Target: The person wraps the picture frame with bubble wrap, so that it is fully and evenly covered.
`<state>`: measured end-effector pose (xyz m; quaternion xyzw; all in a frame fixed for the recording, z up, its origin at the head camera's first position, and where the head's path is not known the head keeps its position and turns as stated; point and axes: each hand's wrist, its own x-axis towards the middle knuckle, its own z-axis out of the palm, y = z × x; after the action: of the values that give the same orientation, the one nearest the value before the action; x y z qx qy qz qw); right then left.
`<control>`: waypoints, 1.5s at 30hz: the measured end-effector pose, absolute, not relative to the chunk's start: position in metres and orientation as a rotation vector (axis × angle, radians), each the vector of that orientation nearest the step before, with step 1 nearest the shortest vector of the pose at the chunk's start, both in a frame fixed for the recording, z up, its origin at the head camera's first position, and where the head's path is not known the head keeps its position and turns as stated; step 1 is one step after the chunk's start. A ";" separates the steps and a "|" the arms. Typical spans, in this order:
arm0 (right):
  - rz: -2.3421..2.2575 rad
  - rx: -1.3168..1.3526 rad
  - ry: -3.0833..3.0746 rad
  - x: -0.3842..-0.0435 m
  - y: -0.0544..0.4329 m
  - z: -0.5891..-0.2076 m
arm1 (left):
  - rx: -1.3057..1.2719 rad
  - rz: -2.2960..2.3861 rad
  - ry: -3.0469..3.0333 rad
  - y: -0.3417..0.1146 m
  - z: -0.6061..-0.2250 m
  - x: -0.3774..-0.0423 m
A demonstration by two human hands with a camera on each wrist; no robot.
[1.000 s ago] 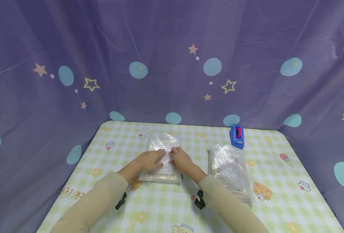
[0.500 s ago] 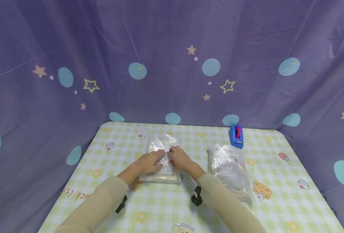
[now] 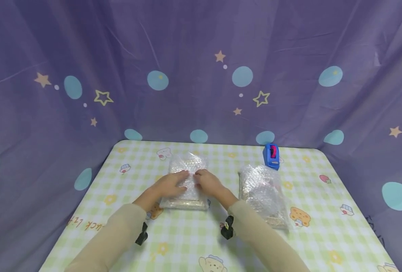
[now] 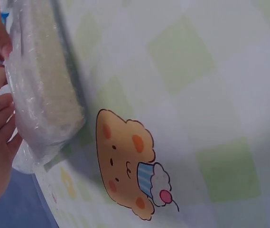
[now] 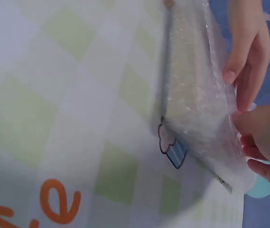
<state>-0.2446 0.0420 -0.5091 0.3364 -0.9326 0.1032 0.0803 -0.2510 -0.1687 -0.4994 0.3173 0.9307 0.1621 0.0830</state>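
Note:
A flat package in clear bubble wrap (image 3: pixel 184 204) lies left of the middle of the table in the head view. My left hand (image 3: pixel 168 185) rests on its upper face, fingers extended toward the middle. From the other side my right hand (image 3: pixel 210 184) presses the same face with slightly bent fingers, the fingertips of both hands close together. In the left wrist view the package's pale side (image 4: pixel 54 80) shows through the film. The right wrist view has the wrap (image 5: pixel 206 95) under both hands, which hide part of its top.
A second bubble-wrapped package (image 3: pixel 263 194) lies to the right, beside my right forearm. Behind it stands a blue tape dispenser (image 3: pixel 271 160) with a red core. The table wears a green-checked cloth (image 3: pixel 183 238), and a purple curtain (image 3: pixel 187 45) hangs along its far edge.
The head view has shifted slightly, moving the scene a little left and up. My hands stay on the package, with the right fingertips drawn slightly nearer the left ones.

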 end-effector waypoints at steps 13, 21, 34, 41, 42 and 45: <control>1.219 0.446 -2.724 -0.233 0.072 -0.518 | 0.331 0.965 2.902 -0.186 -0.497 -0.242; 1.953 -0.250 -2.629 -0.233 0.071 -0.522 | -0.189 1.179 2.805 -0.190 -0.503 -0.234; 1.825 -0.373 -2.520 -0.234 0.068 -0.515 | -0.291 1.325 2.898 -0.161 -0.490 -0.242; 1.840 -0.413 -2.450 -0.246 0.085 -0.499 | -0.294 1.487 2.903 -0.138 -0.479 -0.258; 1.855 -0.425 -2.440 -0.247 0.088 -0.498 | -0.292 1.510 2.896 -0.135 -0.479 -0.260; 1.909 -0.477 -2.410 -0.250 0.095 -0.496 | -0.295 1.576 2.875 -0.127 -0.481 -0.266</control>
<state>-0.2499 0.0954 -0.4958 -0.1533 -0.7746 0.6134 0.0152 -0.2659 -0.1268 -0.4805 -0.0894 0.8709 0.4774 -0.0752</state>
